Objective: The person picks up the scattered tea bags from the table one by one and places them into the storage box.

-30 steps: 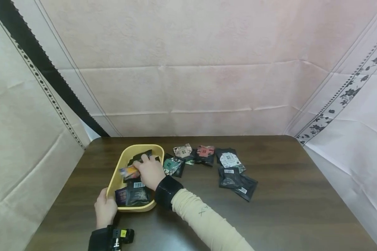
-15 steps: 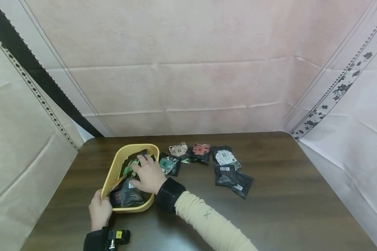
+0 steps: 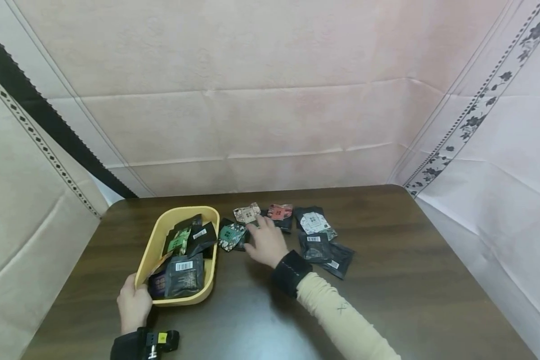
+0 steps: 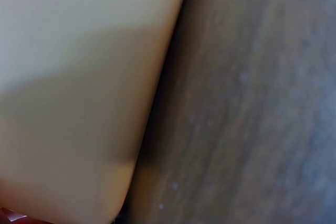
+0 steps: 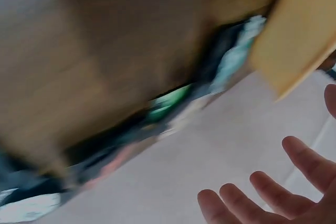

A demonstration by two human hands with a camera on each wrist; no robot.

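My left hand [image 3: 134, 304] grips the near-left rim of a yellow plastic basket [image 3: 155, 249], whose wall fills much of the left wrist view. Inside lie several small sachets, among them a dark one with a barcode [image 3: 184, 280], a green-labelled one [image 3: 179, 241] and a black one [image 3: 201, 239]. My right hand [image 3: 269, 244] is outside the basket with fingers spread, holding nothing. Its fingertips overlap the table sachets in the head view, close to a teal-labelled sachet [image 3: 231, 236], a beige-labelled sachet [image 3: 246, 213] and a red-labelled sachet [image 3: 280, 212].
Farther right, a white-labelled sachet [image 3: 312, 222] lies against two dark sachets, one upper [image 3: 314, 247] and one lower [image 3: 340, 260]. All rest on a dark wooden table [image 3: 409, 280]. Pale cloth [image 3: 252, 125] hangs behind its back edge.
My right hand has let go of an orange-yellow sachet in the basket, which now leans at the left wall. The hand has moved out rightward over the table sachets. My left hand keeps its grip.
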